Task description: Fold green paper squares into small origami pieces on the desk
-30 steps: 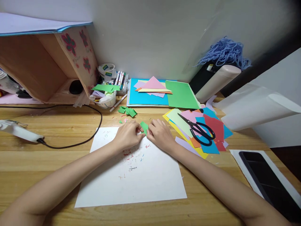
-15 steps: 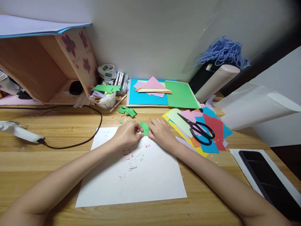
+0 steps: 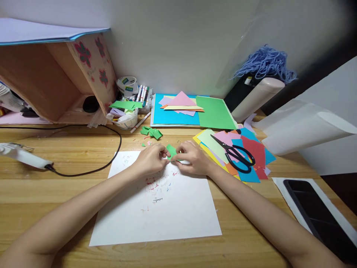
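Note:
A small piece of green paper (image 3: 171,149) is between my two hands, over the top edge of a white sheet (image 3: 156,219) marked with red, blue and black smudges. My left hand (image 3: 152,158) pinches the paper's left side between thumb and fingers. My right hand (image 3: 192,158) has its thumb and fingertips closed on the paper's lower right corner, partly covering it. Just beyond the hands lies a small heap of green paper scraps (image 3: 152,132).
Black-handled scissors (image 3: 232,152) rest on coloured paper pieces (image 3: 252,149) at right. A phone (image 3: 312,208) lies at far right. A glue gun (image 3: 25,156) with its cord is at left. Behind stand a cardboard box (image 3: 92,67), a tub (image 3: 124,121), markers (image 3: 142,95) and stacked card (image 3: 217,111).
My right hand has shifted slightly left and down, its fingertips moving from the paper's right edge to its lower corner. The left hand stays in place.

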`<state>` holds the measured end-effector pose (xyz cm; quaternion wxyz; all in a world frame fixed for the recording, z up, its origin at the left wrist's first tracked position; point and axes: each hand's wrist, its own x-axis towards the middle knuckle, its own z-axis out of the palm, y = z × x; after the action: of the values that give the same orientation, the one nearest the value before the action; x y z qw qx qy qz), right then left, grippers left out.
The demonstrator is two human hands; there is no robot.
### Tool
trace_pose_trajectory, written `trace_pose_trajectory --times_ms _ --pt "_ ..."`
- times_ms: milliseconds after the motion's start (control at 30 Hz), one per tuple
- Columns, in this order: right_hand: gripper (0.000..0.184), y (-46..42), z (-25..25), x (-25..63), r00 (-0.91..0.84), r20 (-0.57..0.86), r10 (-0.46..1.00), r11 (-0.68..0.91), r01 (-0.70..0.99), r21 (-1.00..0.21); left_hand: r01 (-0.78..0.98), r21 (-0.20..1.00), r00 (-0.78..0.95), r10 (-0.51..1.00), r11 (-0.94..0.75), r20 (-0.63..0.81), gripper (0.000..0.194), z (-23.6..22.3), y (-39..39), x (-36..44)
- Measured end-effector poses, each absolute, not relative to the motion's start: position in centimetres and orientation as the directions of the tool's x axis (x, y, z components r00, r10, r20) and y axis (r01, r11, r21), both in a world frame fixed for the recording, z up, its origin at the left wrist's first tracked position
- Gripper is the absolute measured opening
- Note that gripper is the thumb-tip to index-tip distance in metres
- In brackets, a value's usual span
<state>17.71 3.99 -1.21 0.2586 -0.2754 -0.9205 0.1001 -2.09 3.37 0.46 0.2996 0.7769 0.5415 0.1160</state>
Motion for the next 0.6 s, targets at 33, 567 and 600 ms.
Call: trace_pose_trajectory --times_ms 33,567,600 --pt "0.015 3.92 -1.28 17.68 -0.735 0.427 0.527 0.850 0.440 -0.291 0.771 0.590 0.388 0.911 -0.238 -0.141 0.018 0.47 3.37 -2.10" --pt "0.025 4.05 -1.61 17.57 -0.862 0.352 0.365 0.921 0.389 -0.004 0.758 0.598 0.396 0.912 -0.259 -0.107 0.014 0.18 3.48 -2.24" --pt "0.024 4.08 -1.62 17.56 -0.858 0.365 0.362 0.921 0.390 0.002 0.757 0.600 0.396 0.912 -0.259 -0.107 0.014 0.16 3.47 -2.25"
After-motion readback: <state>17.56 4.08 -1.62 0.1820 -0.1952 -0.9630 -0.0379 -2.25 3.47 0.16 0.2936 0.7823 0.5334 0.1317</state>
